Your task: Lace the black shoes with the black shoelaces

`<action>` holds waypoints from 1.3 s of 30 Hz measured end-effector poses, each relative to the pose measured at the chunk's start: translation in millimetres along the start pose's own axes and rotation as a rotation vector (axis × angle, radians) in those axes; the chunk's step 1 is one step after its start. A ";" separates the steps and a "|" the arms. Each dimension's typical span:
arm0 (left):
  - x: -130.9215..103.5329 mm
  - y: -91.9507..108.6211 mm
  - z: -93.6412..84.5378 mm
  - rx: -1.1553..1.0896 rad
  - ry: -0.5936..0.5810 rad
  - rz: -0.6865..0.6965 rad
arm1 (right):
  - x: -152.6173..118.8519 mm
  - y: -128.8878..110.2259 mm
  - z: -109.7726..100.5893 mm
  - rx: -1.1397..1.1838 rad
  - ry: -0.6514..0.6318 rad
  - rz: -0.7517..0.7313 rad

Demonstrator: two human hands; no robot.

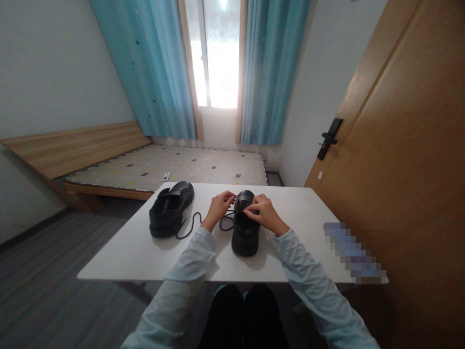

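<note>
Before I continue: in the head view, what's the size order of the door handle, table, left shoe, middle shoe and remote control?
1. White table
2. Left black shoe and middle black shoe: too alike to rank; the right hand partly covers the latter
3. Black door handle
4. White remote control

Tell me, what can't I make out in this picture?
All in the head view:
Shoe under the right hand: that hand hides part of its opening.
Left hand: too small to tell whether it grips the lace.
Item at the table's right: pixelation hides what it is.
Window: glare hides the outside.
Door: cut off by the right edge.
</note>
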State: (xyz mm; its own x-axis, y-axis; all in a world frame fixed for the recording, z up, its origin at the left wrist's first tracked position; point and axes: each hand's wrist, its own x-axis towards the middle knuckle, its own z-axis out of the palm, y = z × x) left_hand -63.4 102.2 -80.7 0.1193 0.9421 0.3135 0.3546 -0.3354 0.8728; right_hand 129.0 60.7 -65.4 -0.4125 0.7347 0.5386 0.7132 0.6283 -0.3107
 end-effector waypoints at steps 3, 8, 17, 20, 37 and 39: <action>-1.1 -0.6 0.3 -0.046 -0.027 -0.025 | 5.1 0.8 -1.0 0.028 -0.068 -0.028; -1.1 -2.2 0.0 -0.034 -0.033 -0.005 | 19.1 2.2 -4.5 0.264 -0.079 0.146; -3.7 5.9 -5.5 0.216 -0.029 0.101 | 47.9 8.9 9.5 0.256 -0.052 0.397; -3.3 4.9 -6.2 0.249 -0.019 0.103 | 52.7 11.2 13.2 0.272 -0.138 0.366; -1.6 -7.8 -6.4 0.417 0.099 0.167 | 50.3 26.5 18.1 0.520 -0.190 0.402; -1.3 -9.5 -5.5 0.437 0.099 0.182 | 50.2 26.1 18.4 0.528 -0.190 0.406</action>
State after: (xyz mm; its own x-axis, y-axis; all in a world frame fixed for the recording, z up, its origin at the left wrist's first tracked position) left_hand -72.0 104.2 -87.4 0.1341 0.8558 0.4995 0.6954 -0.4404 0.5679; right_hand 116.5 118.7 -60.9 -0.2980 0.9398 0.1674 0.4810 0.2993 -0.8241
